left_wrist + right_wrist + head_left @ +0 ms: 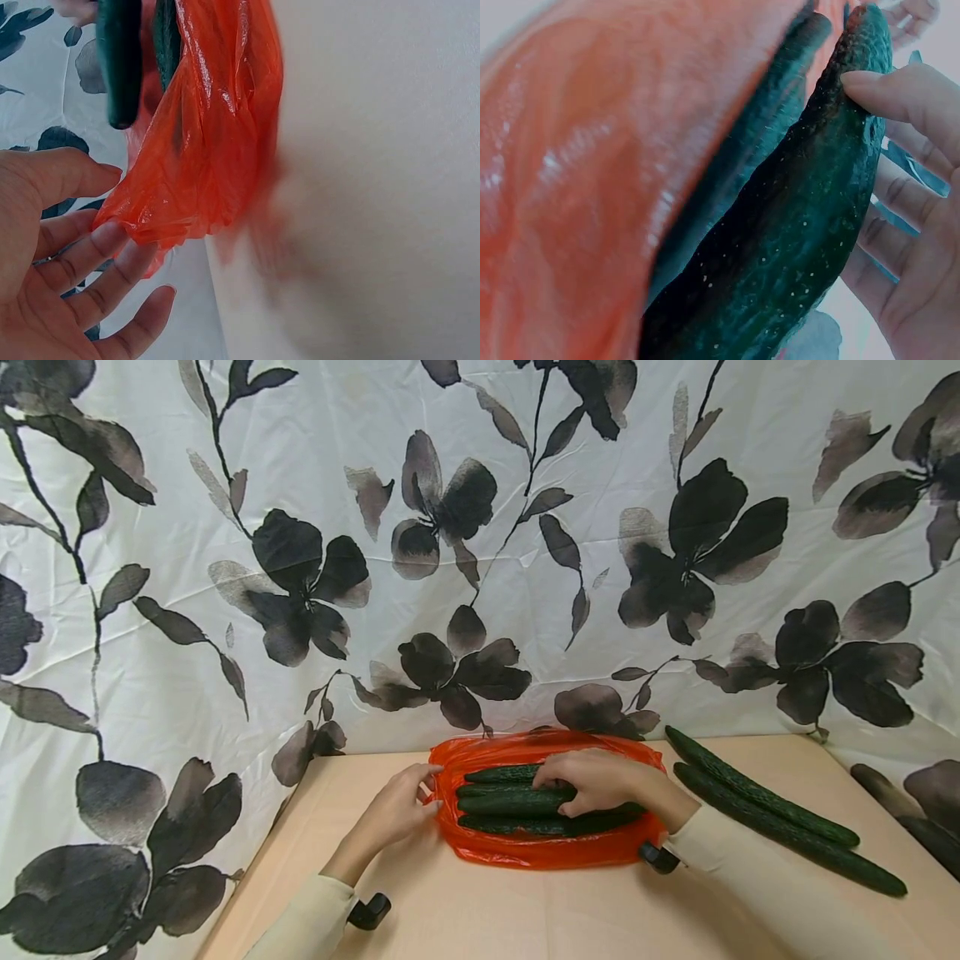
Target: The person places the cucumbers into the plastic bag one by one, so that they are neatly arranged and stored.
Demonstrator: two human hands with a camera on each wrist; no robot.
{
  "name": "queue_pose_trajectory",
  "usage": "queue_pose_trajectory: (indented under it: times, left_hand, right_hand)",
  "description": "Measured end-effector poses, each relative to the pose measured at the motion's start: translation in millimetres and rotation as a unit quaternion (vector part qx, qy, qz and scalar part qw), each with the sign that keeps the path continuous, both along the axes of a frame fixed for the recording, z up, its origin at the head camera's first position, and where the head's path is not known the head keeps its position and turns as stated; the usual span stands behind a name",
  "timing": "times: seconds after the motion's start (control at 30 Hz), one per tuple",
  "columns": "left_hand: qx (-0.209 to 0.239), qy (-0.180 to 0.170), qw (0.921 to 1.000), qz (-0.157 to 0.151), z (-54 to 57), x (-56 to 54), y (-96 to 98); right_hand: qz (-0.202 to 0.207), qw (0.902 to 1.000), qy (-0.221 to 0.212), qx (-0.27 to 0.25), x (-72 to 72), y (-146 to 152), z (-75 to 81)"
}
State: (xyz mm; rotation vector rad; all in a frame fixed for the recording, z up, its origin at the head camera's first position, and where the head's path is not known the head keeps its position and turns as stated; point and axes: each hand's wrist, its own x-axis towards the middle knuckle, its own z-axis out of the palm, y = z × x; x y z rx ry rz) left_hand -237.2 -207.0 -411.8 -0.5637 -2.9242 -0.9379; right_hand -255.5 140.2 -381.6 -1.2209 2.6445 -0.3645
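An orange-red plastic bag (517, 857) lies on the table with several dark green cucumbers in its opening. My right hand (596, 781) reaches over the bag and grips one cucumber (780, 247), its thumb on the near side and its fingers behind. In the left wrist view this cucumber (120, 64) stands out from the bag, its end free. Other cucumbers (498, 824) lie alongside it in the bag. At the bag's left end is my left hand (397, 806), thumb and fingers apart, fingertips (112, 232) touching the loose plastic.
Two long cucumbers (787, 835) lie side by side on the table (480, 910), right of the bag and close to the right forearm. A white cloth with dark flowers (465, 610) hangs behind the table's far edge.
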Motion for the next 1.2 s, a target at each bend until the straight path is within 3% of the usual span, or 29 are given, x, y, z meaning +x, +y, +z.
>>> queue_pose_trajectory:
  times: [0.37,0.67,0.93,1.2]
  left_hand:
    - [0.003,0.001,1.0000,-0.001,-1.3,-0.6,-0.8]
    - [0.001,-0.003,1.0000,-0.004,0.3,0.8,0.2]
    - [-0.001,-0.005,1.0000,-0.007,0.4,0.2,1.1]
    - [-0.002,-0.006,1.0000,-0.006,-1.3,1.0,-0.3]
  right_hand:
    - [-0.010,0.9998,-0.013,0.012,0.3,-5,-11.8]
    - [-0.006,0.9996,-0.028,-0.005,0.8,14,-8.8]
    - [-0.009,0.9971,-0.057,-0.050,2.7,42,-0.3]
    - [-0.025,0.9956,-0.046,-0.078,8.1,70,11.2]
